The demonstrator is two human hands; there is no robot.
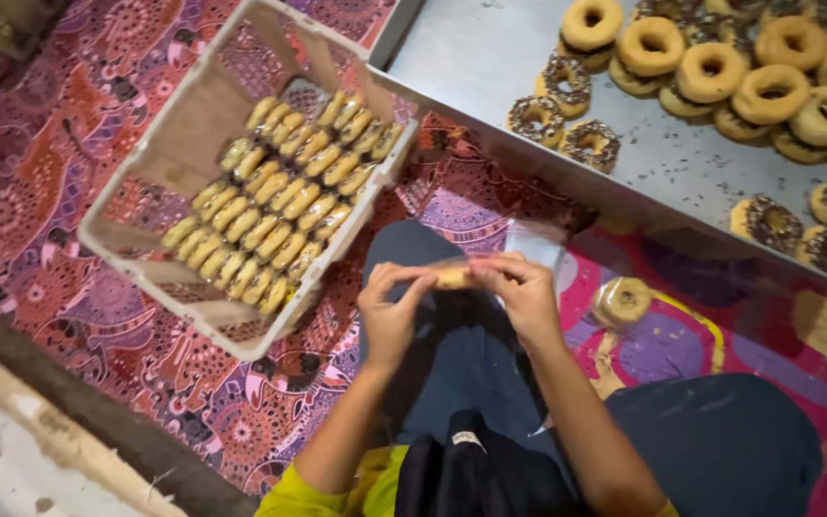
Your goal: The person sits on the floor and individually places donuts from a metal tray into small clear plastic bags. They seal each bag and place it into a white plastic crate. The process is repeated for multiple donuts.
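While my left hand (390, 311) and right hand (521, 297) pinch a bagged donut (454, 276) tight above my lap, I keep the crate (193, 124) of wrapped ones close so each is easy to drop in.

I see soft, even light, a bit dim and warm. The metal desk (490, 57) shines pale grey near the top, with no hard glare. Dark shade sits under its front edge and along the bottom left. The picture is a little blurry all over. My hands look smeared. The edges bend slightly.
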